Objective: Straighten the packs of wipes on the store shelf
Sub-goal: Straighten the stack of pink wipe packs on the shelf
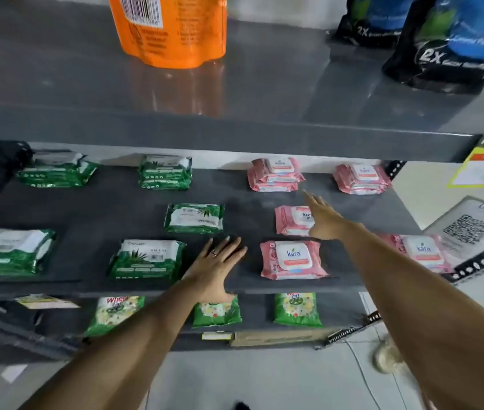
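My left hand (215,263) lies flat and released, fingers spread, on the front edge of the grey middle shelf (101,202), holding nothing. At its 3 o'clock, just beside it, a pink Kara wipes pack (292,259) lies label up and roughly square to the shelf edge. At its 9 o'clock sits a green aloe wipes pack (147,258), slightly skewed, and at the far left edge another green pack (9,251).

My right hand (325,216) reaches further in at 1 o'clock, open, fingers extended, gripping nothing. It overlaps the right side of a second pink pack (292,220), whose label reads upside down; I cannot tell whether it touches. My right forearm partly hides a third pink pack (422,250) at 3 o'clock.

Mid-shelf at 12 o'clock lies a green pack (194,218), also reversed.

Along the back wall: two stacks of green packs (55,170) (165,173) at 10 and 11 o'clock, and two stacks of pink packs (276,174) (360,179) at 1 and 2 o'clock.

Above, the upper shelf carries an orange pouch (169,28).
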